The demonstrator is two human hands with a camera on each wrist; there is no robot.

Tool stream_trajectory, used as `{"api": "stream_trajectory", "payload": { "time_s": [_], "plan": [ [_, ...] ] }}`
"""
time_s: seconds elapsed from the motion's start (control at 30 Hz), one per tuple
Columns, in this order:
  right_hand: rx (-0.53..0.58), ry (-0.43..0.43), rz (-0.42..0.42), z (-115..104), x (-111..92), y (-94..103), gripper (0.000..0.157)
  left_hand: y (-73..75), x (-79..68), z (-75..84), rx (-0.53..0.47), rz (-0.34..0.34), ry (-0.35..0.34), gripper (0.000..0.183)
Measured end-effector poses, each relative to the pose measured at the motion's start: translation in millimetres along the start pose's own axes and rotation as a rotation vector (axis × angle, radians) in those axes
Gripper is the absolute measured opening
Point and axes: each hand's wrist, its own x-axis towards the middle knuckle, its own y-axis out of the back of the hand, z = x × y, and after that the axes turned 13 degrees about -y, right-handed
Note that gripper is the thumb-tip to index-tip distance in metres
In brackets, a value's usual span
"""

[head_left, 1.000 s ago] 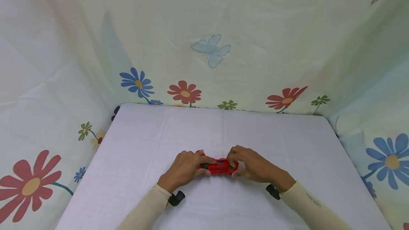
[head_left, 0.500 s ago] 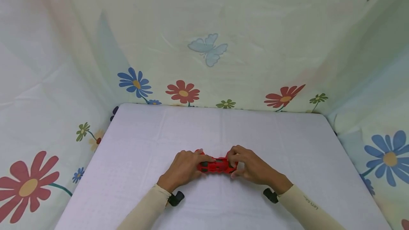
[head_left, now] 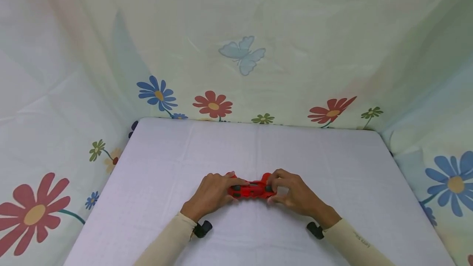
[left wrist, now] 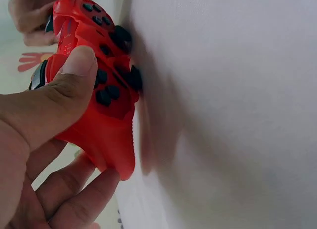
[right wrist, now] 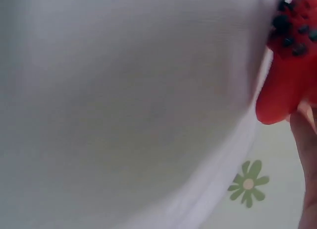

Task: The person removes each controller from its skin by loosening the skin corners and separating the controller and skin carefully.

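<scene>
A red game controller (head_left: 253, 191) with black buttons is held between both hands low over the white table. My left hand (head_left: 212, 194) grips its left end. In the left wrist view, the left thumb (left wrist: 74, 80) lies across the controller's edge while the fingers bend behind its handle (left wrist: 116, 144). The black thumbsticks (left wrist: 132, 79) point toward the tabletop. My right hand (head_left: 292, 190) pinches the right end between thumb and fingers. Only part of the red body (right wrist: 285, 85) shows at the right wrist view's edge, with a right finger (right wrist: 304, 140) against its handle.
A white cloth covers the table (head_left: 221, 147). Behind it and on both sides hang pale curtains (head_left: 295, 52) printed with flowers and a butterfly. Black wrist cameras (head_left: 203, 229) sit at the cuffs of the beige sleeves (head_left: 166, 241).
My right hand has shifted slightly right along the controller, showing more of its right handle and a dark part there. The left hand keeps its hold, almost still.
</scene>
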Motion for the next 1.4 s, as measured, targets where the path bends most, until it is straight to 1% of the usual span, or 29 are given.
{"api": "stream_trajectory", "payload": {
  "time_s": [0.13,0.17,0.2,0.23,0.3,0.4,0.47,0.5,0.57,0.67,0.77,0.9,0.97,1.03,1.17,1.3,1.4],
  "plan": [
    [-0.135,0.087,0.036,-1,-3,-2.7,0.034,2.7,0.1,-2.2,-0.017,0.000,0.011,0.059],
    [-0.166,0.097,0.046,-2,-4,-3.3,0.033,3.3,0.2,-2.6,-0.026,0.002,0.013,0.059],
    [-0.169,0.100,0.053,-2,-4,-3.9,0.031,3.8,0.1,-2.9,-0.035,0.003,0.014,0.058],
    [-0.160,0.085,0.056,-1,-4,-4.3,0.031,4.1,0.1,-3.4,-0.042,0.005,0.014,0.058],
    [-0.103,0.037,0.051,1,-4,-4.9,0.031,4.0,0.2,-5.0,-0.047,0.010,0.011,0.058],
    [0.084,-0.094,0.007,4,-1,-3.8,0.036,3.4,-0.2,-7.2,-0.056,0.013,0.008,0.057],
    [0.184,-0.171,-0.020,4,2,-2.5,0.038,2.3,-1.2,-9.0,-0.069,0.014,0.014,0.057],
    [0.217,-0.201,-0.031,4,4,-1.8,0.039,2.0,-1.9,-9.4,-0.079,0.014,0.021,0.057],
    [0.252,-0.244,-0.038,3,6,-0.8,0.040,1.2,-3.1,-10.2,-0.094,0.013,0.033,0.057],
    [0.234,-0.270,-0.009,1,8,-0.2,0.044,1.0,-3.7,-10.0,-0.112,0.014,0.043,0.057],
    [0.195,-0.248,0.033,-1,5,-0.8,0.050,0.8,-2.2,-9.4,-0.110,0.013,0.032,0.057],
    [0.073,-0.124,0.043,-5,0,-2.5,0.058,2.5,-0.5,-7.9,-0.081,0.009,0.018,0.058],
    [0.011,-0.069,0.039,-7,0,-2.5,0.050,3.5,-0.4,-7.3,-0.071,0.008,0.017,0.058],
    [-0.034,-0.040,0.035,-8,1,-1.6,0.043,3.8,-0.4,-7.5,-0.066,0.010,0.012,0.059],
    [-0.035,-0.064,0.014,-11,3,0.9,0.039,2.8,-0.7,-8.0,-0.076,0.015,0.005,0.059],
    [0.006,-0.104,0.012,-11,2,1.6,0.038,1.6,-0.2,-9.0,-0.077,0.013,-0.002,0.058],
    [0.038,-0.108,0.017,-12,2,-0.4,0.038,1.4,0.0,-8.8,-0.070,0.010,0.000,0.058]
  ]
}}
